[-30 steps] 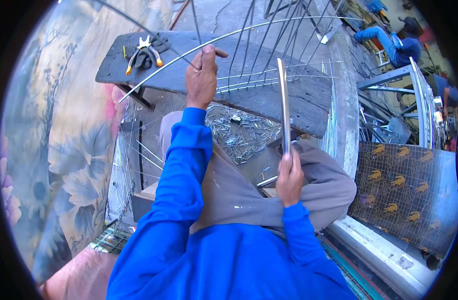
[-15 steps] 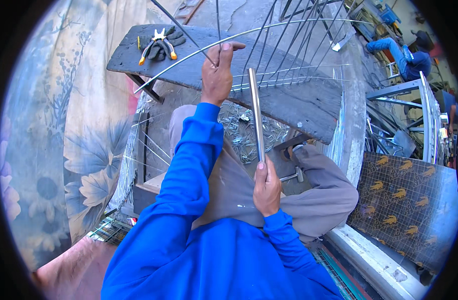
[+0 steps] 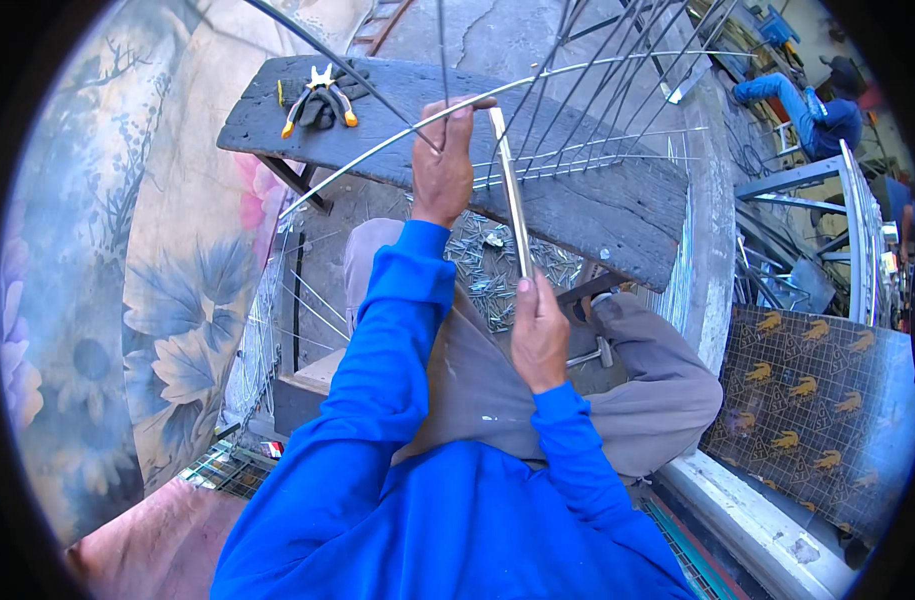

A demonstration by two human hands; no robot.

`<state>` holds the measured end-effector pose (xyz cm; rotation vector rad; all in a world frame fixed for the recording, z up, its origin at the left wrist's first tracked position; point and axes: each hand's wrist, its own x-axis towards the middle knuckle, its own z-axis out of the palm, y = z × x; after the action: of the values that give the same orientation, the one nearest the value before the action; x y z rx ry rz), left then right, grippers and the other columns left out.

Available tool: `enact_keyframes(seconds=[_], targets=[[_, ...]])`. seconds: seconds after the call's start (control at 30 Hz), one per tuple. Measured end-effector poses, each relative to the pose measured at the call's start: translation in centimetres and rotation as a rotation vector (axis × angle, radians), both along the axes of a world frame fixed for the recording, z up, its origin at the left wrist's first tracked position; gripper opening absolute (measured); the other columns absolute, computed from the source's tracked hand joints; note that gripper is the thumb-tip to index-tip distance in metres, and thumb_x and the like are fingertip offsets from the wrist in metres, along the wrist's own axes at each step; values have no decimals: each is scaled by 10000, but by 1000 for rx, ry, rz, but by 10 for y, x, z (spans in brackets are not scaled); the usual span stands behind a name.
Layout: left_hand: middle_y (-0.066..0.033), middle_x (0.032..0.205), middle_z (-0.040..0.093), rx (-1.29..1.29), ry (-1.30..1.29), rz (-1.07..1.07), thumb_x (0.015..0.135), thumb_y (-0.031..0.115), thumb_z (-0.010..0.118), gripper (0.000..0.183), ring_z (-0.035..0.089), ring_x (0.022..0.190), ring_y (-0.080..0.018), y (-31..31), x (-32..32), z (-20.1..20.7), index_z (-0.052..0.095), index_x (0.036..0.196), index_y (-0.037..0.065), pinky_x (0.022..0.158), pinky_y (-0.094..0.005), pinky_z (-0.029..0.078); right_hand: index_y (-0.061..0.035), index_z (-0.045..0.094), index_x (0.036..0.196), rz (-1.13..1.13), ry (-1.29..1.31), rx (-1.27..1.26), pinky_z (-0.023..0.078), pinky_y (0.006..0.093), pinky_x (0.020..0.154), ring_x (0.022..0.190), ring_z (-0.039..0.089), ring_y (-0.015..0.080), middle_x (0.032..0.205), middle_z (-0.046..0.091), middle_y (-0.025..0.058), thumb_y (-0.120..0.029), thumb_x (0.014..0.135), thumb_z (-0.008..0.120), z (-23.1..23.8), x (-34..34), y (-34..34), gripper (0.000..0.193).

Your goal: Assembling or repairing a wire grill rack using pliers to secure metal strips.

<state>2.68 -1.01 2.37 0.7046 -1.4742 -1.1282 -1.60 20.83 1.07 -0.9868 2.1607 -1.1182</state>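
Note:
My left hand (image 3: pixel 443 172) is closed around part of a metal wire frame (image 3: pixel 597 66), with dark straight rods running up past the fingers. A long curved rod of the frame crosses in front of this hand, and several thin rods fan out to its right. In my right hand (image 3: pixel 539 338), closed around its lower end, is a shiny metal tube (image 3: pixel 512 195). The tube stands nearly upright in view, its far end close to the left fingertips. Whether that end touches the frame I cannot tell.
A dark wooden bench (image 3: pixel 617 215) lies beyond my hands, bearing orange-handled pliers (image 3: pixel 320 90) on a dark glove (image 3: pixel 324 113). Cut wire pieces (image 3: pixel 472 265) litter the ground. A hammer (image 3: pixel 603 352) lies by my right leg. Another person (image 3: pixel 827 115) sits at far right.
My right hand has turned and brought the tube's far end up and slightly left, beside the left fingertips. The left hand keeps its hold on the frame.

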Motion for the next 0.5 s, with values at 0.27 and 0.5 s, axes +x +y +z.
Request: enact_keyframes(seconds=[0.27, 0.5], targets=[[-84, 1108, 688, 3, 92, -19, 1080, 237, 498, 310, 601, 1067, -152, -5, 1, 0, 689, 1155, 6, 972, -311, 446, -6, 557, 1360, 57, -48, 59, 514, 505, 731, 896, 674, 474, 981, 683, 286, -311, 1096, 439, 15, -6, -15, 420], [-101, 1119, 687, 12, 103, -30, 1082, 236, 469, 334, 608, 1092, -177, 2, 0, -1, 675, 1185, -7, 1004, -332, 437, -50, 549, 1349, 85, -66, 121, 507, 556, 742, 894, 668, 501, 987, 693, 289, -278, 1085, 462, 16, -15, -9, 359]])
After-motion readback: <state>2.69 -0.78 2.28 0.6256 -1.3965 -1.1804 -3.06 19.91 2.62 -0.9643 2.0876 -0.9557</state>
